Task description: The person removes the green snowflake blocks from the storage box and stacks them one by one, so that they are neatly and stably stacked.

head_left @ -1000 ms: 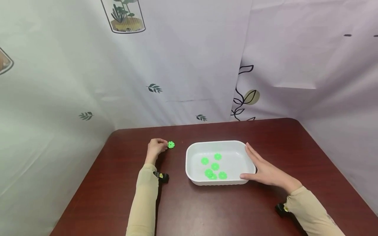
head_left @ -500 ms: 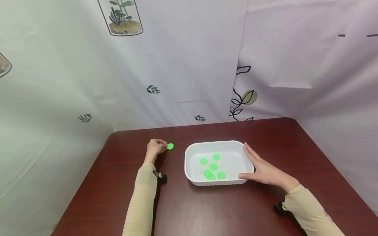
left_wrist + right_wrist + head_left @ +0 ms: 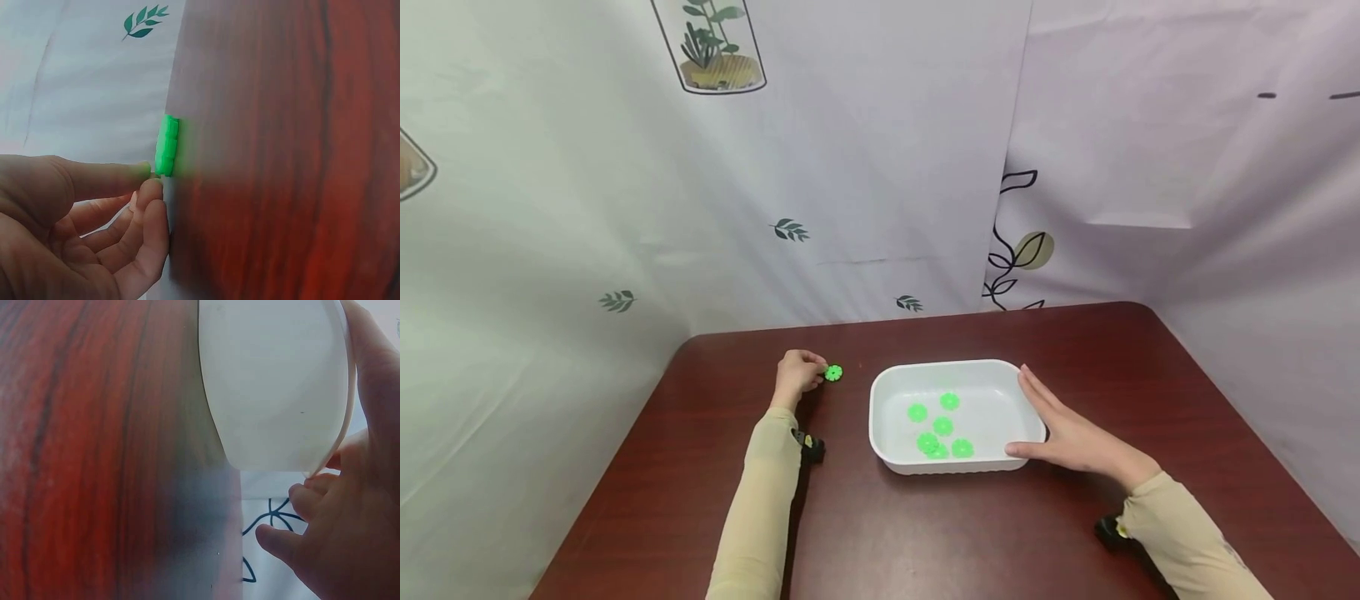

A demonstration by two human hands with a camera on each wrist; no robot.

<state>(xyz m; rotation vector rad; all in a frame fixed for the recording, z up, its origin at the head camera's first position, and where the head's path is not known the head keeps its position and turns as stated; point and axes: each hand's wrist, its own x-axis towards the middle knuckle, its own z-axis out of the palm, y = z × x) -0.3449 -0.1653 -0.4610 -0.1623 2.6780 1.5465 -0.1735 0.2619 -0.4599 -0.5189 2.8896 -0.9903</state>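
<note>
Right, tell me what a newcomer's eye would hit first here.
Probably the bright green scalloped discs lying in the white tray on the dark red table. Next, the left hand pinches another disc left of the tray; the right hand lies spread against the tray's right end.

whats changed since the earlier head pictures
Very little: the green piece at the left hand's fingertips seems tipped slightly flatter than in the first. Nothing was taken hold of or let go. The right hand stays at the white tray, six green discs inside.
</note>
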